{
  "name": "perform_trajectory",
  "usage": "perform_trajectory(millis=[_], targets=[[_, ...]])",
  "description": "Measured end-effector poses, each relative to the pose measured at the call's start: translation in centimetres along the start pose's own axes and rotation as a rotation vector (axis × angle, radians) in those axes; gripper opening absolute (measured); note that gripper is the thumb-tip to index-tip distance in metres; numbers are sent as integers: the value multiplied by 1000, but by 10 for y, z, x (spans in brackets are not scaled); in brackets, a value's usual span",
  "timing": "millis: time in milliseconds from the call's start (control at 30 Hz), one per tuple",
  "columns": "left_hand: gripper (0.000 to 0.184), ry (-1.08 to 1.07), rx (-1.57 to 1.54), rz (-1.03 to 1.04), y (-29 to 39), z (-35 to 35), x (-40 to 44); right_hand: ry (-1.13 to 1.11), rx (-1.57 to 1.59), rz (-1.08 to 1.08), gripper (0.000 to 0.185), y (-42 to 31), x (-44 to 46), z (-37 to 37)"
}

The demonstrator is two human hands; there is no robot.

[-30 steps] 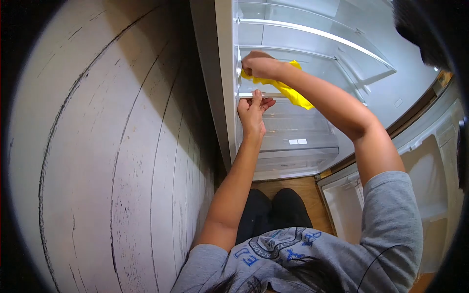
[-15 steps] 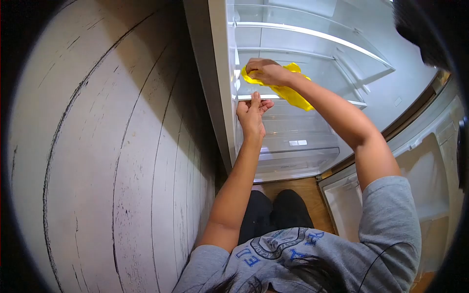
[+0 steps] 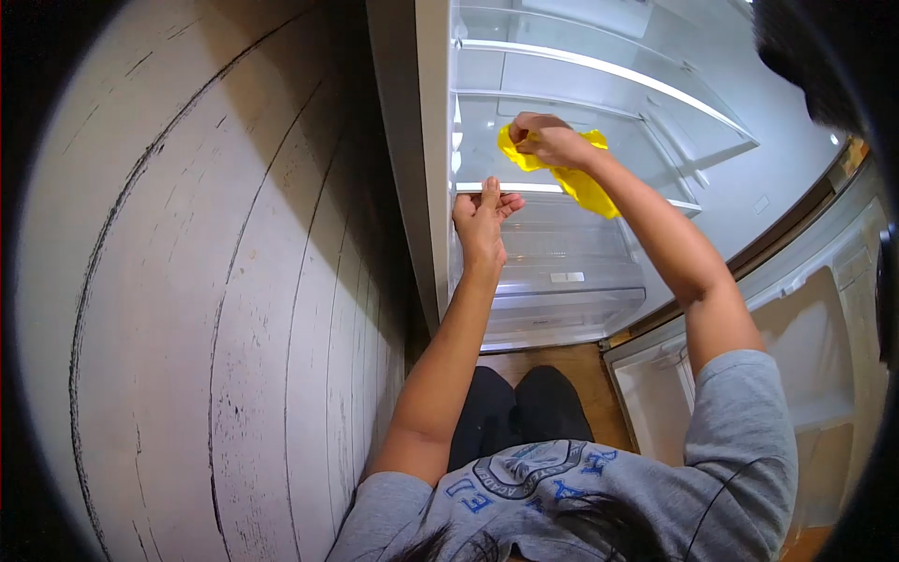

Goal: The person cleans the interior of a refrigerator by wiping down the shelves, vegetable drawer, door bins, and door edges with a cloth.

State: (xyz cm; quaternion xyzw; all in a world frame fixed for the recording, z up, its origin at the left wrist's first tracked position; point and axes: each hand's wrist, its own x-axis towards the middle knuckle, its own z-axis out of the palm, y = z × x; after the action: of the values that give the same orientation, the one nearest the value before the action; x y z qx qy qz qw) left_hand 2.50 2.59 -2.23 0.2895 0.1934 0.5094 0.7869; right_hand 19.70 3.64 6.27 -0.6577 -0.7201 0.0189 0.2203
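Observation:
A bright yellow cloth [image 3: 585, 187] hangs from my right hand [image 3: 551, 140], whose fingers are closed on it just above a glass fridge shelf [image 3: 482, 140]. At the shelf's front edge, near its left end, my left hand [image 3: 482, 225] grips the white trim from below, thumb on top and fingers partly curled under. Beneath that shelf are clear drawers [image 3: 562, 248] with a small white label.
Another glass shelf [image 3: 599, 64] is higher up in the fridge. The open fridge door [image 3: 815, 347] stands at the right. A whitish plank-like surface [image 3: 215, 281] fills the left. My knees [image 3: 520, 407] are below, over a wooden floor [image 3: 604, 375].
My right hand has moved right with the yellow cloth, away from the fridge's left wall. My left hand stays at the shelf edge.

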Motion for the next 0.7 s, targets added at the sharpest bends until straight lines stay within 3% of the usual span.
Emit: perform_trajectory(millis=[67,167,267,333,533,700], targets=[[16,6,2,-3,0,1,-1,83,96,-95,16,-1,6,6],[17,3,11,14,4,3,-2,-105,185,-21,28,-26,14,6],[17,-12,-9,28,4,3,-2,-264,226,113,26,-33,20,5],[18,-11,-7,4,4,2,-2,-267,248,94,24,-28,28,5],[23,-16,34,-11,2,-1,-1,-291,440,333,22,-20,38,5],[24,-22,27,8,3,3,-1,-258,362,248,18,-27,34,7]])
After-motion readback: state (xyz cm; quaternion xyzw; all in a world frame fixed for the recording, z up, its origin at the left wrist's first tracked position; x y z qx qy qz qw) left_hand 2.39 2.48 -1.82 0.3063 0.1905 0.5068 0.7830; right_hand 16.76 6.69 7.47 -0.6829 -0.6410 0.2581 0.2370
